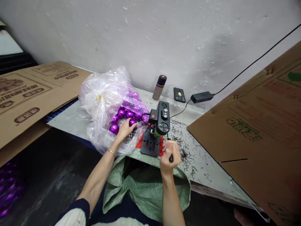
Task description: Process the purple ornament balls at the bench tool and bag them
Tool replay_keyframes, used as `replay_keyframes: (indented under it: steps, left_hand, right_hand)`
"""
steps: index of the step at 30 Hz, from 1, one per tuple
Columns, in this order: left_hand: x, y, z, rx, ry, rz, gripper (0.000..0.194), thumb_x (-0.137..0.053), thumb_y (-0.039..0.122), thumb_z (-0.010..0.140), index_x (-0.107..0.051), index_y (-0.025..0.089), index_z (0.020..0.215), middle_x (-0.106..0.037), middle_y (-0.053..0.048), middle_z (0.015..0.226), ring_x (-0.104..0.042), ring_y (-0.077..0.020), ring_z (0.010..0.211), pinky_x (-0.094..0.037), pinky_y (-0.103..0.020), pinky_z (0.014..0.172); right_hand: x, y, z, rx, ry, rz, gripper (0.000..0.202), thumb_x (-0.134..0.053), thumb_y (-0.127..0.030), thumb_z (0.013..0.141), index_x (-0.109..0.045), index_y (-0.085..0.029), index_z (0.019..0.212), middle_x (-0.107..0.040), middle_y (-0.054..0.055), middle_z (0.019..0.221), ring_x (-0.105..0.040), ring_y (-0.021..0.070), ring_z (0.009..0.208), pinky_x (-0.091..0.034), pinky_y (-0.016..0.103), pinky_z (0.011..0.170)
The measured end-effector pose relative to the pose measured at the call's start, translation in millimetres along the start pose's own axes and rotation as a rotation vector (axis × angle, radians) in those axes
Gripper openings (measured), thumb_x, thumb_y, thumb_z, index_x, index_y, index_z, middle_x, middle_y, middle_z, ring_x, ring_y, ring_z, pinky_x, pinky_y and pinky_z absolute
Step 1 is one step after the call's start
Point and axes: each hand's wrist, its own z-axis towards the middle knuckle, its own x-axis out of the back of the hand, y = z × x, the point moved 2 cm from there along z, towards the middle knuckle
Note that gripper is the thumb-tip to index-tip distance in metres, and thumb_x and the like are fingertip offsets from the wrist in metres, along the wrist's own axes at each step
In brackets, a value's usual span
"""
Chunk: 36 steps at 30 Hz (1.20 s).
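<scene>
My left hand (127,129) reaches into a clear plastic bag (100,94) and has its thumb and fingers around a shiny purple faceted ball (132,122). Several more purple balls (129,114) lie in and beside the bag's mouth. My right hand (170,153) is closed round the black lever handle (171,158) of a small bench press (162,119). The press has a black head with round vents, a red switch box and a slotted black base plate (150,143). The tool end under the head is mostly hidden.
A green woven sack (145,185) hangs open at the table's front edge. Small black scraps (184,153) litter the table right of the press. Behind stand a bottle (160,87), a phone (179,94) and a power adapter (201,97). Cardboard (258,125) rises at right; more cardboard (42,91) lies left.
</scene>
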Motion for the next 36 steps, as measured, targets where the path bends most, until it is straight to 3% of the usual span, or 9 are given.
replay_keyframes:
  steps: [5, 9, 12, 16, 20, 25, 33, 36]
  left_hand:
    - [14.0, 0, -29, 0.147, -0.189, -0.799, 0.055, -0.067, 0.043, 0.095, -0.056, 0.024, 0.146, -0.07, -0.012, 0.131, -0.074, -0.0248, 0.106, -0.066, -0.044, 0.089]
    - [21.1, 1, -67, 0.162, -0.333, -0.981, 0.05, -0.061, 0.049, 0.099, -0.06, 0.026, 0.144, -0.074, -0.011, 0.129, -0.075, -0.0274, 0.11, -0.067, -0.044, 0.089]
    - [4.6, 2, -85, 0.168, -0.399, -0.957, 0.049, -0.067, 0.055, 0.095, -0.068, 0.022, 0.131, -0.075, -0.012, 0.129, -0.073, -0.0303, 0.117, -0.065, -0.045, 0.096]
    - [-36.9, 1, -90, 0.184, -0.327, -0.865, 0.059, -0.08, 0.058, 0.083, -0.069, 0.016, 0.123, -0.078, -0.015, 0.122, -0.075, -0.0302, 0.114, -0.062, -0.046, 0.1]
    - [-62.8, 4, -87, -0.004, -0.239, -0.571, 0.058, -0.084, 0.052, 0.079, -0.069, 0.018, 0.123, -0.079, -0.012, 0.114, -0.076, -0.0293, 0.107, -0.061, -0.046, 0.098]
    - [-62.8, 15, -87, -0.286, -0.173, -0.208, 0.049, -0.08, 0.046, 0.084, -0.071, 0.019, 0.125, -0.078, -0.012, 0.116, -0.075, -0.0321, 0.108, -0.06, -0.047, 0.098]
    - [-63.8, 17, -88, -0.36, -0.126, -0.146, 0.05, -0.076, 0.042, 0.088, -0.067, 0.019, 0.131, -0.075, -0.014, 0.124, -0.072, -0.032, 0.115, -0.057, -0.047, 0.104]
    - [-66.1, 12, -88, -0.313, -0.142, -0.204, 0.053, -0.077, 0.044, 0.087, -0.067, 0.019, 0.132, -0.075, -0.014, 0.128, -0.071, -0.0321, 0.118, -0.057, -0.048, 0.105]
  right_hand:
    - [0, -3, 5, -0.027, -0.008, 0.008, 0.035, -0.044, -0.012, 0.102, -0.048, -0.023, 0.069, -0.053, -0.002, 0.068, -0.055, 0.0136, 0.067, -0.042, 0.03, 0.063]
    - [2, -10, 17, -0.094, -0.03, 0.012, 0.037, -0.045, -0.017, 0.104, -0.046, -0.023, 0.067, -0.052, -0.002, 0.066, -0.053, 0.0128, 0.063, -0.041, 0.03, 0.061]
    - [4, -14, 27, -0.131, -0.063, -0.006, 0.04, -0.045, -0.02, 0.105, -0.044, -0.023, 0.065, -0.049, -0.002, 0.064, -0.051, 0.0124, 0.062, -0.04, 0.03, 0.061]
    - [4, -17, 33, -0.123, -0.079, -0.019, 0.041, -0.045, -0.019, 0.105, -0.043, -0.023, 0.064, -0.048, -0.003, 0.063, -0.05, 0.0113, 0.06, -0.039, 0.029, 0.059]
    - [4, -18, 31, -0.108, -0.076, -0.001, 0.039, -0.044, -0.017, 0.105, -0.044, -0.023, 0.066, -0.047, -0.003, 0.064, -0.049, 0.0112, 0.061, -0.04, 0.029, 0.06]
    - [5, -16, 27, -0.101, -0.077, 0.011, 0.035, -0.046, -0.014, 0.103, -0.046, -0.023, 0.069, -0.049, -0.003, 0.067, -0.05, 0.011, 0.063, -0.041, 0.028, 0.061]
    - [6, -13, 23, -0.074, -0.077, -0.002, 0.031, -0.046, -0.016, 0.103, -0.052, -0.022, 0.074, -0.054, -0.002, 0.067, -0.054, 0.0128, 0.063, -0.043, 0.029, 0.06]
    - [6, -13, 22, -0.07, -0.067, -0.016, 0.03, -0.046, -0.015, 0.102, -0.053, -0.022, 0.073, -0.055, -0.002, 0.067, -0.055, 0.0128, 0.064, -0.043, 0.029, 0.06]
